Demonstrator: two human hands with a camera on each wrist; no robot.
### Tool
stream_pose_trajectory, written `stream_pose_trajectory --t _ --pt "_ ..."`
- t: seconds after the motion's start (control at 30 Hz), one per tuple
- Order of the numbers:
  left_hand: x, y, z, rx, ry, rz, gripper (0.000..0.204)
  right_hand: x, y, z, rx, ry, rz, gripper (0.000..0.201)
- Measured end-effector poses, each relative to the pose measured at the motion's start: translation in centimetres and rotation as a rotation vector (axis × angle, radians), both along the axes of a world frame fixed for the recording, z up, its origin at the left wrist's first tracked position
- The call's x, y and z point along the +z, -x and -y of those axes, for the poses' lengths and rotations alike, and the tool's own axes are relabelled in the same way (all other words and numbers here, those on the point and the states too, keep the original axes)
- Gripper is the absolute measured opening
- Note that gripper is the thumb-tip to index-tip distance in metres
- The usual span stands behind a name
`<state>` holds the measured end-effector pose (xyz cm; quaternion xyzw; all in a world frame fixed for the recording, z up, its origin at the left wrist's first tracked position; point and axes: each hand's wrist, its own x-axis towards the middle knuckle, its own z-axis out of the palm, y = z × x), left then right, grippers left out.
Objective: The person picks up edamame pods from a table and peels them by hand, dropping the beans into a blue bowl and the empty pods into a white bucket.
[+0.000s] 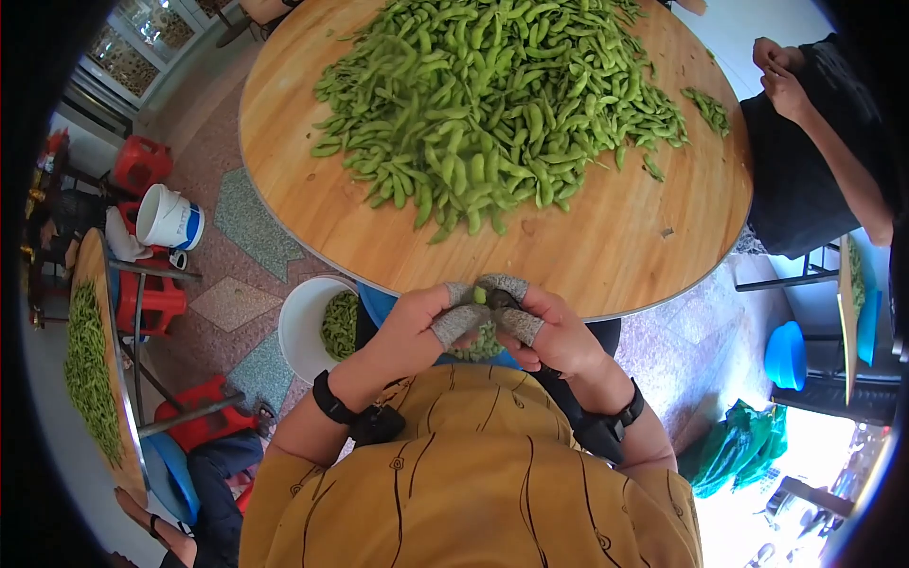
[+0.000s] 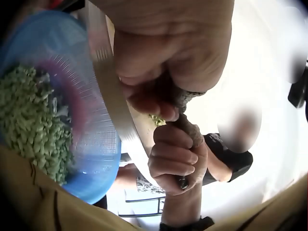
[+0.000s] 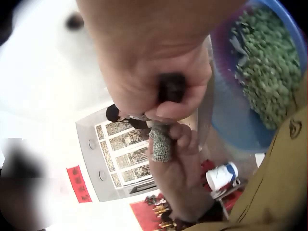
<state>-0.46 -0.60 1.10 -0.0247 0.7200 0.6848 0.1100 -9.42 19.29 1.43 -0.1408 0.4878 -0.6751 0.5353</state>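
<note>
Your left hand (image 1: 412,327) and right hand (image 1: 554,331) meet at near edge of round wooden table (image 1: 606,246), fingertips capped in grey knit finger cots (image 1: 459,322). Both hands pinch single green edamame pod (image 1: 480,295) between thumbs and forefingers, fingers curled tight on it. Right hand also grips small dark tool (image 3: 172,86); kind cannot be told. Blue plastic basin of shelled green beans (image 2: 33,130) sits in your lap, directly below hands. Large heap of green edamame pods (image 1: 492,104) covers table centre. White plastic bucket (image 1: 308,327) stands on floor left of you. No legible writing or labels.
</note>
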Motion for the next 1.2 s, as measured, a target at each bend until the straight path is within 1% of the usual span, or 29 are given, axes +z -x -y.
stream_pose_trajectory --t 0.03,0.07,0.1,0.13,0.17,0.2,0.23,0.27,0.33,0.43,0.53,0.57,0.6,0.63,0.67,0.7,0.73,0.77,0.8,0.83,0.87,0.9,0.97,1.0,1.03,1.07,1.1,1.17,1.2 --pt "-0.1 -0.1 0.0 0.033 -0.152 0.073 0.013 0.0 0.0 -0.1 0.017 0.082 0.114 0.039" --pt "-0.2 -0.1 -0.1 0.065 -0.304 0.146 0.013 0.4 -0.3 0.0 0.015 0.081 0.115 0.039" --pt "-0.2 -0.1 -0.4 0.061 -0.304 0.148 0.013 1.0 -0.7 0.3 -0.016 0.008 -0.027 0.039" --pt "-0.2 0.0 -1.0 0.139 -0.299 0.052 0.012 1.4 -1.0 0.6 -0.052 -0.066 -0.171 0.039" --pt "-0.2 0.2 -1.5 0.209 -0.295 -0.044 0.012 1.1 -1.3 1.0 -0.068 -0.069 -0.172 0.039" --pt "-0.4 0.2 -1.4 0.186 -0.299 -0.041 0.012 0.7 -1.5 1.3 -0.092 -0.006 -0.338 0.04" --pt "-0.6 0.1 -0.9 0.187 -0.115 -0.039 0.013 0.3 -1.5 1.4 -0.117 0.052 -0.505 0.043" --pt "-0.8 0.2 -0.8 0.187 0.07 -0.041 0.013 0.0 -1.2 1.1 -0.142 0.041 -0.505 0.043" --pt "-0.7 0.5 -1.2 0.2 0.035 -0.022 0.016 -0.5 -0.7 0.7 -0.038 -0.022 -0.483 0.044" --pt "-0.6 0.4 -1.3 0.193 0.046 -0.078 0.013 -0.9 -0.9 0.7 -0.064 0.002 -0.545 0.043" --pt "-0.7 0.2 -1.2 0.189 -0.039 0.003 0.014 -1.5 -0.9 0.4 -0.077 -0.04 -0.575 0.043" --pt "-0.8 0.3 -1.1 0.134 -0.126 0.014 0.015 -1.6 -0.8 0.4 -0.069 -0.033 -0.571 0.043" --pt "-0.9 0.4 -0.9 0.081 -0.212 0.026 0.017 -1.6 -0.7 0.5 -0.079 0.047 -0.458 0.042" --pt "-1.1 0.4 -0.8 0.096 -0.205 0.028 0.017 -1.7 -0.5 0.5 -0.086 0.127 -0.344 0.042" --pt "-1.4 0.5 -0.9 0.067 -0.088 -0.027 0.022 -1.5 -0.5 0.5 -0.074 0.135 -0.341 0.042" --pt "-1.4 0.6 -1.0 0.037 0.027 -0.08 0.028 -1.2 -0.4 0.4 -0.142 0.037 -0.371 0.04" --pt "-1.2 0.6 -1.2 0.047 0.03 -0.081 0.028 -0.7 -0.4 0.3 -0.212 -0.063 -0.401 0.039" --pt "-0.7 0.7 -1.5 0.047 0.05 -0.07 0.036 0.0 -0.1 0.3 -0.227 -0.127 -0.404 0.036" --pt "-0.4 0.7 -1.5 0.045 0.07 -0.059 0.046 -0.4 0.0 0.4 -0.223 -0.124 -0.405 0.036" --pt "-0.3 0.6 -1.5 0.047 0.072 -0.059 0.046 -1.2 0.2 0.5 -0.256 -0.098 -0.504 0.033" --pt "-0.2 0.6 -1.4 0.012 0.119 -0.07 0.052 -1.6 0.3 0.5 -0.292 -0.073 -0.603 0.03" --pt "-0.1 0.5 -1.4 -0.024 0.164 -0.08 0.059 -1.5 0.5 0.6 -0.293 -0.073 -0.602 0.03" --pt "0.1 0.5 -1.2 -0.065 0.149 -0.071 0.059 -1.1 0.7 0.7 -0.137 -0.164 -0.471 0.026" --pt "0.2 0.5 -1.1 -0.103 0.134 -0.065 0.059 -1.1 0.7 0.6 -0.141 -0.167 -0.473 0.026" --pt "0.4 0.6 -1.0 -0.106 0.132 -0.068 0.059 -1.2 0.8 0.5 -0.126 -0.103 -0.311 0.025" --pt "0.6 0.6 -0.9 -0.131 -0.107 0.009 0.06 -1.2 0.8 0.5 -0.108 -0.039 -0.149 0.024" --pt "0.8 0.6 -0.7 -0.154 -0.346 0.087 0.06 -1.0 0.8 0.5 -0.108 -0.039 -0.149 0.024" --pt "1.0 0.6 -0.4 -0.157 -0.408 0.107 0.06 -0.5 0.7 0.8 -0.101 0.067 0.085 0.023" --pt "1.0 0.5 -0.3 -0.16 -0.471 0.127 0.06 -0.4 0.7 0.9 -0.097 0.067 0.086 0.023"
